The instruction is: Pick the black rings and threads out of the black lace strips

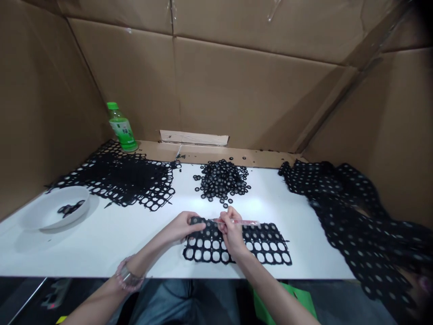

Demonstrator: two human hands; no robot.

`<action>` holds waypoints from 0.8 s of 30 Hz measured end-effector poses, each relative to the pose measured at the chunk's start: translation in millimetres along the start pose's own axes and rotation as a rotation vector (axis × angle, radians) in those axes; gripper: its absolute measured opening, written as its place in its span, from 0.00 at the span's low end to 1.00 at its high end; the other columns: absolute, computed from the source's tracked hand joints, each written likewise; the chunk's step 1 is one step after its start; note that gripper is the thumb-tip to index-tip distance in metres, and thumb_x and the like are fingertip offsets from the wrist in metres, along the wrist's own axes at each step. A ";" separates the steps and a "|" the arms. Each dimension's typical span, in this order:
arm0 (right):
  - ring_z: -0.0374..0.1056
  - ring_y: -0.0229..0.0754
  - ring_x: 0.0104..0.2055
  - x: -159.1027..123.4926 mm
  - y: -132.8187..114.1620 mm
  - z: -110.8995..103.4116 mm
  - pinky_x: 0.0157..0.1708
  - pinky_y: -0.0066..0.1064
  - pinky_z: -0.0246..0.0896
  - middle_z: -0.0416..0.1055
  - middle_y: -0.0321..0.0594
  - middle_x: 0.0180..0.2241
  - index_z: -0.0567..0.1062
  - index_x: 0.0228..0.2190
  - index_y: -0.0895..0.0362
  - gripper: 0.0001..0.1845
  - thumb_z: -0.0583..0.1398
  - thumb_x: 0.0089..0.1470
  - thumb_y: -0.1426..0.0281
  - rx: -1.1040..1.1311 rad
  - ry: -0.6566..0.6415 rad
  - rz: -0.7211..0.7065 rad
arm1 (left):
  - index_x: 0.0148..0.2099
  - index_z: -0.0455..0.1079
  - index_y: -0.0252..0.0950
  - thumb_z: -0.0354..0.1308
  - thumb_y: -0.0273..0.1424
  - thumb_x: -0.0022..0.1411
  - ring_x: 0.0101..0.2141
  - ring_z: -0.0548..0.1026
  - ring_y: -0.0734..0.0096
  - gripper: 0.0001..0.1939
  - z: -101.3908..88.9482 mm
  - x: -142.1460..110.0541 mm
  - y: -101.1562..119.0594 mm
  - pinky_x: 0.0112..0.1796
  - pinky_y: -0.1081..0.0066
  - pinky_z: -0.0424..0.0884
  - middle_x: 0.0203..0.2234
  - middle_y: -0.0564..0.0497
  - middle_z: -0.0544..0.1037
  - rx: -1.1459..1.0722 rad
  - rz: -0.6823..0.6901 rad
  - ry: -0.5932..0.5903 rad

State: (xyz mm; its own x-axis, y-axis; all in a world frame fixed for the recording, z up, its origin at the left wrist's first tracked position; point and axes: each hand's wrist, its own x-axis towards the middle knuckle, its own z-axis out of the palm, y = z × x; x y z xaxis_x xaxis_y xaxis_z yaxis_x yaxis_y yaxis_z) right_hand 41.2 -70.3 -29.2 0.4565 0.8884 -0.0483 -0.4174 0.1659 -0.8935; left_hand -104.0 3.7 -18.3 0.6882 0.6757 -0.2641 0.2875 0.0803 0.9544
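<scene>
A black rubbery grid sheet [278, 246] with rows of round holes lies flat on the white table in front of me. Its upper rows carry small rings or discs in the holes, while the lower rows show bare white. My left hand [184, 225] pinches the sheet's upper left corner between thumb and fingers. In my right hand [232, 230] is a thin pen-like tool [248, 222] with a clear pinkish handle, its tip close to the sheet's upper edge. Just beyond the hands sits a heap of small black rings [223, 181].
More black grid sheets [135, 180] are piled at the left, below a green drink bottle [122, 128]. A white bowl [34, 219] with a few black pieces stands at the left. Ring-filled sheets [333, 203] hang over the table's right edge. Cardboard walls [237, 85] enclose the table.
</scene>
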 end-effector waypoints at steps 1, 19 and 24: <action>0.48 0.28 0.13 0.1 1.9 -0.8 0.15 0.22 0.40 0.51 0.24 0.12 0.52 0.18 0.54 0.17 0.58 0.44 0.70 -0.063 -0.018 -0.018 | 0.31 0.68 0.29 0.60 0.35 0.44 0.23 0.67 0.74 0.13 -0.5 -0.5 -0.8 0.24 0.76 0.61 0.20 0.54 0.70 0.037 0.024 0.010; 0.48 0.31 0.16 -7.6 1.0 4.0 0.17 0.25 0.42 0.50 0.27 0.12 0.54 0.13 0.54 0.13 0.54 0.40 0.75 -0.644 -0.154 -0.148 | 0.35 0.68 0.32 0.56 0.29 0.50 0.30 0.69 0.69 0.09 -0.3 -8.6 -5.6 0.31 0.75 0.63 0.26 0.51 0.72 0.190 0.188 0.083; 0.46 0.31 0.16 -9.5 1.3 8.1 0.17 0.25 0.41 0.49 0.27 0.11 0.54 0.12 0.55 0.13 0.53 0.39 0.77 -0.768 -0.192 -0.237 | 0.36 0.68 0.32 0.55 0.29 0.51 0.30 0.69 0.69 0.09 -0.2 -11.7 -5.0 0.32 0.74 0.64 0.28 0.50 0.73 0.219 0.218 0.077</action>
State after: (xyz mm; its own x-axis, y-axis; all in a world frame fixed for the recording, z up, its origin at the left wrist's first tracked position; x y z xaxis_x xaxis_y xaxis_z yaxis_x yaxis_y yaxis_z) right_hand 30.0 -75.1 -26.3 0.2932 0.9359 0.1952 0.3586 0.0816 -0.9299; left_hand -113.7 -4.4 -20.0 0.6989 0.7142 -0.0375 0.2811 -0.2262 0.9326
